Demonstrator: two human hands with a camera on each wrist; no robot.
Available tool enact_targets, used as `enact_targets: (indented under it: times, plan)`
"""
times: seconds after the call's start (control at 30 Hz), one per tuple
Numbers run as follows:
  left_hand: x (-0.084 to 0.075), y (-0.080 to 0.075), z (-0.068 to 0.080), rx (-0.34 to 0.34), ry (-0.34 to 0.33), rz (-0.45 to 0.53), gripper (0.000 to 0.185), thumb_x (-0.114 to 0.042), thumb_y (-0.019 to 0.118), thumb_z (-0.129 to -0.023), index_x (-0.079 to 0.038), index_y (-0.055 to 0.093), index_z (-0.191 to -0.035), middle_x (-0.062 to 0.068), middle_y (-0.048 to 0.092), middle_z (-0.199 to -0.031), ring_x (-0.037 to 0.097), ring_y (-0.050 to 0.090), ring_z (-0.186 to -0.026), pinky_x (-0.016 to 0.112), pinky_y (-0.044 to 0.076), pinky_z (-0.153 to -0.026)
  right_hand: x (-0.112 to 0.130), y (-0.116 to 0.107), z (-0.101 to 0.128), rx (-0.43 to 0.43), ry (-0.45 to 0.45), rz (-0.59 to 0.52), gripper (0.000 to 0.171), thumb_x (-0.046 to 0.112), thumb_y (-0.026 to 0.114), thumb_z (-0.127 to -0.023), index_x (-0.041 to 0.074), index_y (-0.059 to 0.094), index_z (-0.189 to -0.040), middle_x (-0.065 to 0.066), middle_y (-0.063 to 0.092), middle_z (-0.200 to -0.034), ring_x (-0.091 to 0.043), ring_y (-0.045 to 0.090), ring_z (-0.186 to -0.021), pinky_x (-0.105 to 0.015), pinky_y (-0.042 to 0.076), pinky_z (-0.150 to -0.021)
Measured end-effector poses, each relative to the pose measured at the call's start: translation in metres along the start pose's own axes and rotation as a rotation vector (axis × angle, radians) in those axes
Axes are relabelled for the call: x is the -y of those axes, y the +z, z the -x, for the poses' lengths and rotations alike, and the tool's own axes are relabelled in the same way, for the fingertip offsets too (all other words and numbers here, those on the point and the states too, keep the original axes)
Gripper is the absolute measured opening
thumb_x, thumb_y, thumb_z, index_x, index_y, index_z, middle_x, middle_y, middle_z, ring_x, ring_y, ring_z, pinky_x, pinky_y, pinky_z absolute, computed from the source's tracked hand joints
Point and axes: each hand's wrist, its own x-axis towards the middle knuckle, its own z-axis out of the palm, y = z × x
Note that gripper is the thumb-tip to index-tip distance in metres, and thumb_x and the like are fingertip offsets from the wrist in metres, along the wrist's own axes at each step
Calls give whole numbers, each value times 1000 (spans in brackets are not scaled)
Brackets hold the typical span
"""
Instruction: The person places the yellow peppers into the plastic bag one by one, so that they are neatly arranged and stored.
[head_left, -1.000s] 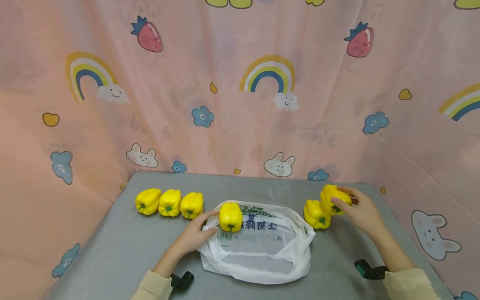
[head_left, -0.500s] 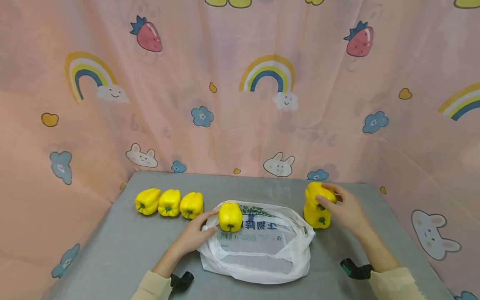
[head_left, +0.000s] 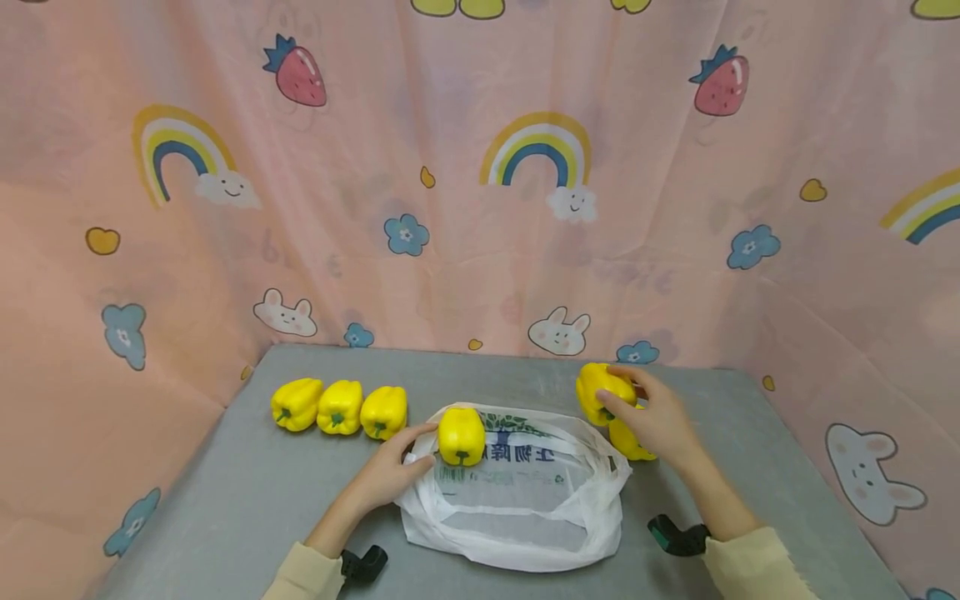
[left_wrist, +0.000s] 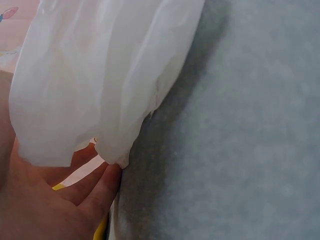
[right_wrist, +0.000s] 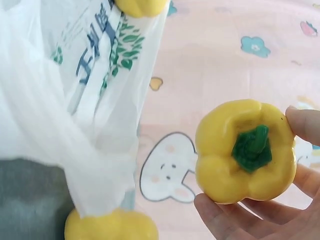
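Table (head_left: 247,500): R grip (head_left: 654,421) lifts pepper (head_left: 600,390).

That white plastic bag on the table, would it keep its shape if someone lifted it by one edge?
Probably not. The white plastic bag lies crumpled and flat on the grey table, so it looks thin and floppy and would likely sag. It seems very light: the left hand holds its rim, perhaps to stop it sliding. The yellow pepper at its mouth might roll out.

Three peppers (head_left: 339,407) left of bag (head_left: 517,500); one pepper (head_left: 628,442) right.
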Motion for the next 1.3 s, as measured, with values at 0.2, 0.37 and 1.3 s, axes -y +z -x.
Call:
enact_targets:
  times: [0.2,0.37,1.3]
  plan:
    - [0,0,2,2,-15,1,50,-22,66,-99,-18,54,-147,12,48,-153,36,39,-144,62,31,-115,10,14,-4,9,-31,-46,59,39,66,-99,6,52,-145,-22,53,-141,-40,56,-116,-51,56,-89]
    - [1,1,3,0,-24,2,50,-21,66,-99,-18,54,-148,12,47,-154,35,39,-144,61,30,-115,17,27,-9,17,-57,-83,58,38,68,-98,7,54,-144,-19,55,-140,-39,57,-116,-48,58,-87]
    - [-3,1,0,1,-21,11,50,-20,67,-99,-17,54,-147,12,48,-153,37,39,-144,62,30,-115,41,75,-11,86,-24,-92,60,46,71,-94,13,57,-142,-12,55,-144,-36,53,-126,-57,47,-103]
